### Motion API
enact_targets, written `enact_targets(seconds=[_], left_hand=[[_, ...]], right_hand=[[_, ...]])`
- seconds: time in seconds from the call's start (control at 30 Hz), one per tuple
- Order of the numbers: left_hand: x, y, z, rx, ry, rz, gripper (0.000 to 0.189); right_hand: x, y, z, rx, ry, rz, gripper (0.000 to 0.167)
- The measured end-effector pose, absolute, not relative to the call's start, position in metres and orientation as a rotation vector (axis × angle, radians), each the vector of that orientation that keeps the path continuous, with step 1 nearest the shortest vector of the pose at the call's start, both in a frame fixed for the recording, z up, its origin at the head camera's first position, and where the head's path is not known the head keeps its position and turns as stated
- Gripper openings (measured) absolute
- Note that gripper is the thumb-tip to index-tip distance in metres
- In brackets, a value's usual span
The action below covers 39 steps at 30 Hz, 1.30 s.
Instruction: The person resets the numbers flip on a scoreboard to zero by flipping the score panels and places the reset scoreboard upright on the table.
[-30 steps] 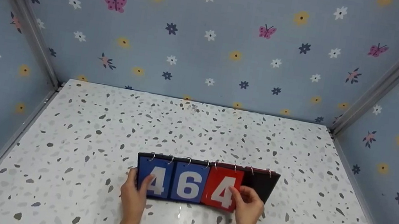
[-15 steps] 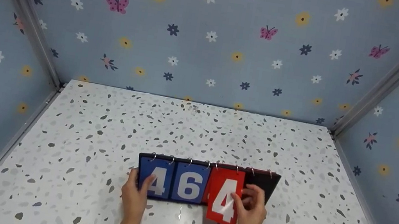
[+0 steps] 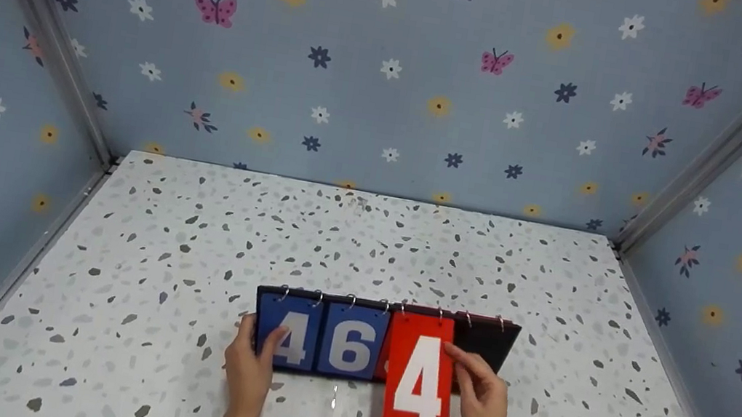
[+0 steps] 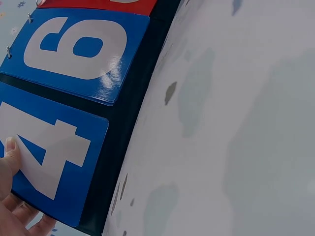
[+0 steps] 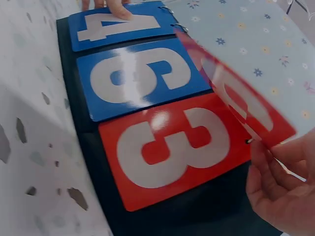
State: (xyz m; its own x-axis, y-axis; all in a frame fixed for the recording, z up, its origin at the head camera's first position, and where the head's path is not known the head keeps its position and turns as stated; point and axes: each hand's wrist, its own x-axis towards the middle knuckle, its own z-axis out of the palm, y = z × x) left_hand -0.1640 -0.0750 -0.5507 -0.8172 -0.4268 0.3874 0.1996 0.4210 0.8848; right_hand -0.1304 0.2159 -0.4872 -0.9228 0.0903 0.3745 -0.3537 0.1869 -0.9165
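A black flip scoreboard (image 3: 491,338) with ringed number cards stands tilted on the table. My left hand (image 3: 250,367) grips its left end, thumb over the blue 4 card (image 3: 295,348) and fingers behind the board. Beside it hangs the blue 6 card (image 3: 352,342). My right hand (image 3: 483,400) pinches the right edge of a red 4 card (image 3: 416,410), which is swung out from the board on its rings. Under that lifted card, a red 3 card (image 5: 170,147) shows in the right wrist view; the lifted card is blurred there.
The white speckled table (image 3: 188,247) runs back to a blue wall (image 3: 388,93) printed with flowers and butterflies. Similar panels stand left and right, with metal posts (image 3: 51,35) at the corners.
The red 4 card has swung away from the board toward me, uncovering part of a red card beneath. My right hand has moved slightly right along with it; my left hand keeps its place.
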Motion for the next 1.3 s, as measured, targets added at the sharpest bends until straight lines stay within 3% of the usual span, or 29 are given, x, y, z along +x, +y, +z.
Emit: enact_targets(seconds=[0.17,0.37,0.73,1.07,1.3], left_hand=[[-0.164,-0.075,-0.551,0.198,-2.102,-1.41,0.025],[-0.164,-0.075,-0.551,0.222,-2.116,-1.418,0.026],[-0.164,-0.075,-0.551,0.234,-2.137,-1.387,0.028],[-0.165,-0.075,-0.552,0.223,-2.124,-1.378,0.027],[-0.165,-0.075,-0.552,0.207,-2.12,-1.377,0.028]], right_hand=[[-0.13,0.217,-0.469,0.343,-2.132,1.772,0.027],[-0.134,0.214,-0.449,0.448,-2.056,1.644,0.02],[-0.164,0.209,-0.427,0.544,-1.911,1.425,0.017],[-0.192,0.209,-0.42,0.425,-1.99,1.303,0.009],[-0.217,0.219,-0.441,0.326,-2.06,1.234,0.011]])
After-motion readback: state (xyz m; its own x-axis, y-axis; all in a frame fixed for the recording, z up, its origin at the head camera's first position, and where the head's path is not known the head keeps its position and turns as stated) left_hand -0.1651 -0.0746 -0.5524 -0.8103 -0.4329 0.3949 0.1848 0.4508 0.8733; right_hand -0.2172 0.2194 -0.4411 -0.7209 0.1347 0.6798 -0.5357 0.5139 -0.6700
